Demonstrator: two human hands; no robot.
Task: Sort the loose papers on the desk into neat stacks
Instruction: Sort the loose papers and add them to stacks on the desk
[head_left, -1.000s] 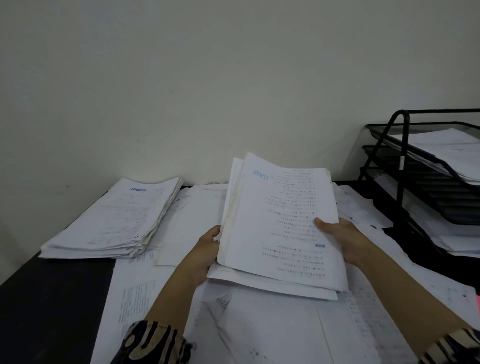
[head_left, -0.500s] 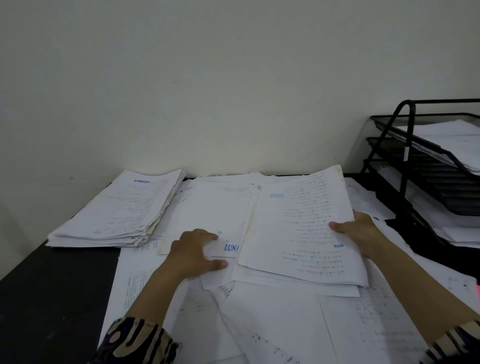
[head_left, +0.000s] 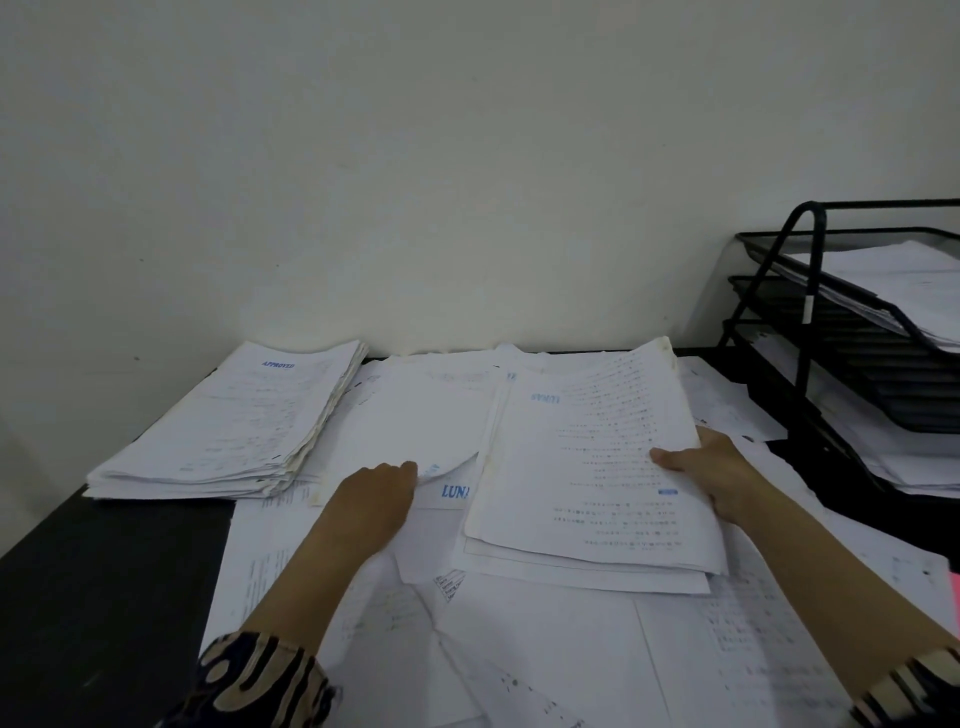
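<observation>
landmark: approved stack (head_left: 228, 421), thick pile topped with a blue "APPROVED" stamp, left rear of the dark desk (head_left: 93, 582), against the wall
right hand (head_left: 711, 467): holds the right edge of a sheaf (head_left: 592, 467) of several printed sheets, thumb on top, fingers hidden under it; sheaf lies low over the mess, well right of the approved stack
left hand (head_left: 374, 493): fingers curled at the near edge of a curling sheet (head_left: 415, 421), lifting it; can't tell if pinching or just pushing up; this sheet sits just right of the approved stack, between it and the sheaf
under the curl: a page with a blue stamp, only "LUN" readable (head_left: 454, 491)
loose papers (head_left: 571, 639): scattered, overlapping, some creased, covering the desk in front of and right of the approved stack
tray rack (head_left: 852, 332): black 3-tier, far right, papers already in it
step: mid-sort, 1 neat stack done, 2nd bundle being gathered, most sheets still loose
next move: likely get a firm pinch on the curled sheet, check its stamp, add it to the matching pile; needs 1 sheet only, not the ones beneath
risk: sheaf held on 1 side may fan out or slide
</observation>
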